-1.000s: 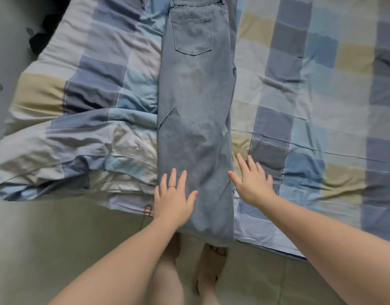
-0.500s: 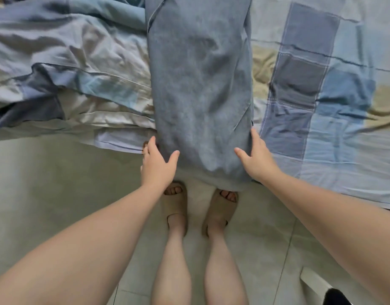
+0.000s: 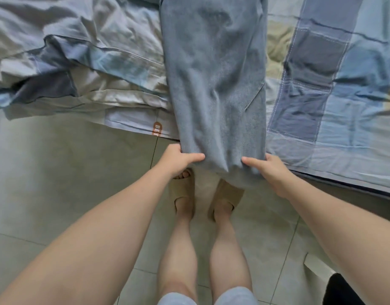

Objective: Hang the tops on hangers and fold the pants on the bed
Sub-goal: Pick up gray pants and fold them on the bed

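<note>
Head view: left hand (image 3: 178, 158), right hand (image 3: 270, 170) pinching jeans (image 3: 214, 84) hem at bed (image 3: 321, 84) edge; folding step underway. Next: likely carry hem toward waistband.

A home bedroom was shown, seen from above at the foot of a bed (image 3: 348, 164). The bed was covered with a checked sheet (image 3: 321, 89) in blue, grey and pale yellow patches. On the left part of the bed, a rumpled quilt (image 3: 75, 62) in matching colours was bunched up. A pair of light blue jeans (image 3: 214, 84) was laid along the bed, its hem hanging over the bed's edge. Below the bed, a pale tiled floor (image 3: 64, 172) was seen, where beige house slippers (image 3: 227, 194) were worn on bare feet.
</note>
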